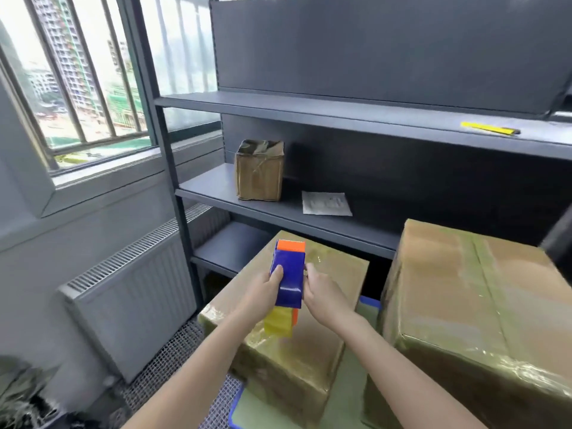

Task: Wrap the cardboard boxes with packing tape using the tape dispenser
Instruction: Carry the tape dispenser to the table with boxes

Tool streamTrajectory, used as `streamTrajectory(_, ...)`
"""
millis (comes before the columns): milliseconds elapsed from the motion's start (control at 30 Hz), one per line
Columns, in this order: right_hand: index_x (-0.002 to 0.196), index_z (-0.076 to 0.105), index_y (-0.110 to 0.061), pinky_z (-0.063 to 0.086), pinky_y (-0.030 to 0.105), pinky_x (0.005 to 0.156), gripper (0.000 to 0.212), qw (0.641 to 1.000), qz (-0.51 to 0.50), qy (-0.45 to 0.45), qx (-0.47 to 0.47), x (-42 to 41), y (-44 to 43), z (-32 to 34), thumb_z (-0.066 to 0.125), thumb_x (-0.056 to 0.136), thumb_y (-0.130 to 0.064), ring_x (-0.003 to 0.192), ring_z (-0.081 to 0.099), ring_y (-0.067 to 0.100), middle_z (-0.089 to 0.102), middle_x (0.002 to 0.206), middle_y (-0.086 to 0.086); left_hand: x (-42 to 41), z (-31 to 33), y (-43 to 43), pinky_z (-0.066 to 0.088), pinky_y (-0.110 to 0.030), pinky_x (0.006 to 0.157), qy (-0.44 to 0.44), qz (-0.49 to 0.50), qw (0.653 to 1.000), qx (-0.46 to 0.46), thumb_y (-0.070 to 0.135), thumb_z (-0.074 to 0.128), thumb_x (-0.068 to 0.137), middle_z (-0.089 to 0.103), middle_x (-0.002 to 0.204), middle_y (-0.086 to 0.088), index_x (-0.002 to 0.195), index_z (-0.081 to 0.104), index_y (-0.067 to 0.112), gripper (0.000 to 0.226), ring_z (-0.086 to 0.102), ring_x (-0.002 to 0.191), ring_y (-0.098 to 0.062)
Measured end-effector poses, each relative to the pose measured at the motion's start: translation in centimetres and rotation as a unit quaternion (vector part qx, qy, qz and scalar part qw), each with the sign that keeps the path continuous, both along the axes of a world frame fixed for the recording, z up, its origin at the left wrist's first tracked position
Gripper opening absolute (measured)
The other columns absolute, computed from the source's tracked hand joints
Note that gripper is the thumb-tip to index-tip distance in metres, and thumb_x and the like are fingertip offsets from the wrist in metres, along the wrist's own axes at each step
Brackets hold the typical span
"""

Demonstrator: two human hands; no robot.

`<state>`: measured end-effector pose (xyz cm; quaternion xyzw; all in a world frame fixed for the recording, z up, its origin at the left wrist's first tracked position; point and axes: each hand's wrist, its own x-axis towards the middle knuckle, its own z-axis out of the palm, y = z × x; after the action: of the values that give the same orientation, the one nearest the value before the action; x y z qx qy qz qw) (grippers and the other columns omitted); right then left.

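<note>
A blue tape dispenser (289, 275) with an orange front end and a yellowish tape roll sits above a tape-wrapped cardboard box (297, 351) in the lower middle. My left hand (263, 291) grips the dispenser's left side, thumb on its top. On its right side my right hand (325, 292) holds it with curled fingers. A larger taped cardboard box (464, 305) stands to the right. A small taped box (259, 170) rests on the middle shelf.
Dark metal shelving (340, 119) fills the back. A paper sheet (326, 203) lies on the middle shelf, a yellow utility knife (489, 128) on the upper one. A radiator (130, 301) under a barred window stands left. Blue crates (238, 407) sit beneath the boxes.
</note>
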<state>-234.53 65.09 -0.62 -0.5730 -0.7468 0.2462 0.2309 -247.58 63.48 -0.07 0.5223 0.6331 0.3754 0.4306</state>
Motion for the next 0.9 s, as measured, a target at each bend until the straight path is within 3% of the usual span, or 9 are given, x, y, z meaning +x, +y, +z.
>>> streamTrajectory(133,0.101,0.054,-0.015,0.051,0.040,0.080,0.026,0.991,-0.069,0.094,-0.061,1.6,2.0,-0.6,0.034,0.100,-0.032,0.088,0.062,0.025,0.067,0.098,0.006,2.2,-0.8,3.4,0.039,-0.017,0.061,-0.048,-0.033,0.998,-0.038,0.036,0.032,0.101,0.061,0.094,-0.006,0.106,0.053,0.007,0.036,0.054,0.073,-0.010)
streamTrajectory(267,0.095,0.057,-0.008,0.050,0.041,0.081,0.028,0.976,-0.126,0.156,-0.089,2.6,4.2,-1.3,0.035,0.099,-0.025,0.089,0.062,0.028,0.066,0.094,0.009,3.6,-1.6,5.9,0.040,-0.020,0.066,-0.048,-0.036,0.997,-0.048,0.036,0.035,0.101,0.061,0.097,-0.009,0.101,0.052,0.010,0.031,0.055,0.073,-0.011)
streamTrajectory(400,0.080,0.053,-0.011,0.043,0.033,0.070,0.035,0.963,-0.174,0.182,-0.093,2.6,6.0,-1.9,0.033,0.101,-0.031,0.081,0.057,0.025,0.061,0.085,0.006,4.1,-2.1,7.7,0.043,-0.027,0.073,-0.028,-0.054,0.997,-0.055,0.038,0.034,0.101,0.063,0.096,-0.011,0.091,0.055,0.012,0.035,0.056,0.080,-0.018)
streamTrajectory(500,0.094,0.059,-0.010,0.037,0.028,0.069,0.034,0.957,-0.199,0.193,-0.084,2.1,6.5,-2.3,0.036,0.101,-0.036,0.086,0.057,0.023,0.063,0.096,0.007,4.0,-2.2,8.6,0.037,-0.024,0.064,-0.003,-0.062,0.997,-0.046,0.041,0.034,0.100,0.059,0.083,-0.006,0.083,0.054,0.013,0.039,0.051,0.070,-0.015)
streamTrajectory(600,0.097,0.058,-0.013,0.047,0.033,0.076,0.028,0.933,-0.228,0.263,-0.087,1.5,6.7,-3.1,0.040,0.100,-0.034,0.090,0.060,0.021,0.064,0.101,0.007,3.5,-2.3,9.3,0.033,-0.024,0.058,0.059,-0.097,0.993,-0.042,0.046,0.033,0.099,0.054,0.078,-0.007,0.085,0.052,0.008,0.044,0.046,0.064,-0.015)
streamTrajectory(700,0.094,0.056,-0.018,0.053,0.038,0.084,0.021,0.913,-0.238,0.315,-0.104,1.5,7.1,-3.2,0.043,0.100,-0.033,0.095,0.063,0.022,0.065,0.104,0.008,3.0,-2.2,10.1,0.037,-0.027,0.064,0.085,-0.134,0.986,-0.051,0.051,0.032,0.098,0.060,0.084,-0.010,0.092,0.057,0.005,0.052,0.051,0.071,-0.019)
streamTrajectory(833,0.100,0.062,-0.010,0.050,0.024,0.064,0.023,0.885,-0.250,0.370,-0.133,1.5,7.6,-2.6,0.047,0.098,-0.028,0.084,0.064,0.018,0.068,0.097,0.008,2.2,-1.8,11.0,0.051,-0.035,0.080,0.105,-0.187,0.975,-0.059,0.053,0.031,0.097,0.068,0.102,-0.014,0.107,0.060,0.001,0.061,0.064,0.087,-0.027)
streamTrajectory(900,0.096,0.063,-0.014,0.049,0.019,0.058,0.014,0.866,-0.241,0.412,-0.150,1.1,7.5,-2.2,0.054,0.096,-0.024,0.075,0.064,0.013,0.068,0.089,0.003,1.5,-1.8,11.6,0.053,-0.033,0.079,0.112,-0.206,0.971,-0.054,0.053,0.032,0.096,0.069,0.100,-0.014,0.106,0.061,0.002,0.059,0.065,0.083,-0.026)
